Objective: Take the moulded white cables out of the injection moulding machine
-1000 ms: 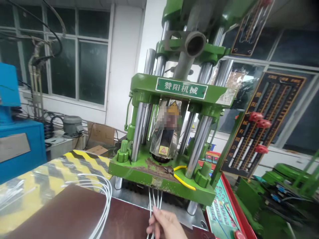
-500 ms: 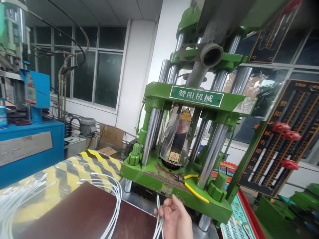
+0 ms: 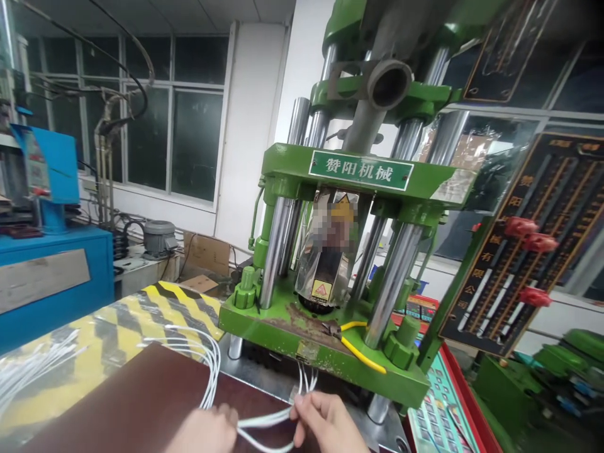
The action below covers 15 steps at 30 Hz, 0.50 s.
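I see both hands at the lower edge of the view, above the brown desk. My right hand has its fingers closed on a bundle of white cables; the cable ends rise past the fingers toward the base of the green press. My left hand grips the same bundle further along. Yellow-handled pliers lie on the press base. Loose white cables loop over the desk edge.

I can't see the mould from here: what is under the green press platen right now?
Under the green platen the ends of the white cables run in, pinched by the right hand. The platen's edge hides their tips and any mould.
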Tool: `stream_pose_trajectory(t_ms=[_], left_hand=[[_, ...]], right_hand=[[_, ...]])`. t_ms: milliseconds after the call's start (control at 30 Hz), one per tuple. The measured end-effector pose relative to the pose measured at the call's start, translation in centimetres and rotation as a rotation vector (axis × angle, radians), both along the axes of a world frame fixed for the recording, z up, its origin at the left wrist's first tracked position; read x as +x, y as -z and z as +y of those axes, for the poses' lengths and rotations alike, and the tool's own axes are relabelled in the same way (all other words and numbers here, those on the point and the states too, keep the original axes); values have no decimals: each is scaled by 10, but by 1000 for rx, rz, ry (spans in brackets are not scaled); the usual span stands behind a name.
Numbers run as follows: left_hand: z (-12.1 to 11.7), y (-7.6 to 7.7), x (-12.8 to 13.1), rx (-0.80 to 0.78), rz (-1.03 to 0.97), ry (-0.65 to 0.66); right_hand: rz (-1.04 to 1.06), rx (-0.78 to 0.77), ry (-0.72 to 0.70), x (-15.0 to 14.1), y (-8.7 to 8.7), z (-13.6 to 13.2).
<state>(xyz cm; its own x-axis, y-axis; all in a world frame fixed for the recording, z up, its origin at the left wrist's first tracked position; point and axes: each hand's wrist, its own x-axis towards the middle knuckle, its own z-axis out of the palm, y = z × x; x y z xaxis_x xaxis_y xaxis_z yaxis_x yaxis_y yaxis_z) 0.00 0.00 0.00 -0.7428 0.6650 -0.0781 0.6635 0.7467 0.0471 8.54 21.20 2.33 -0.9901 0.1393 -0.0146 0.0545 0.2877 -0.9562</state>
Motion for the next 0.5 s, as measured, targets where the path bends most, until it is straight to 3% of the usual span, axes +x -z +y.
stream_pose_trajectory(t_ms=[133, 267, 367, 500], left_hand=[[-17, -9, -49, -17, 112, -53], [-25, -2, -66, -18, 113, 19], [-28, 5, -63, 15, 80, 50], [-31, 7, -64, 42, 86, -17]], right_hand=[[-21, 366, 149, 3, 12, 10], [63, 818, 323, 4, 28, 23], [36, 921, 364, 7, 35, 30], [-47, 873, 346, 10, 37, 35]])
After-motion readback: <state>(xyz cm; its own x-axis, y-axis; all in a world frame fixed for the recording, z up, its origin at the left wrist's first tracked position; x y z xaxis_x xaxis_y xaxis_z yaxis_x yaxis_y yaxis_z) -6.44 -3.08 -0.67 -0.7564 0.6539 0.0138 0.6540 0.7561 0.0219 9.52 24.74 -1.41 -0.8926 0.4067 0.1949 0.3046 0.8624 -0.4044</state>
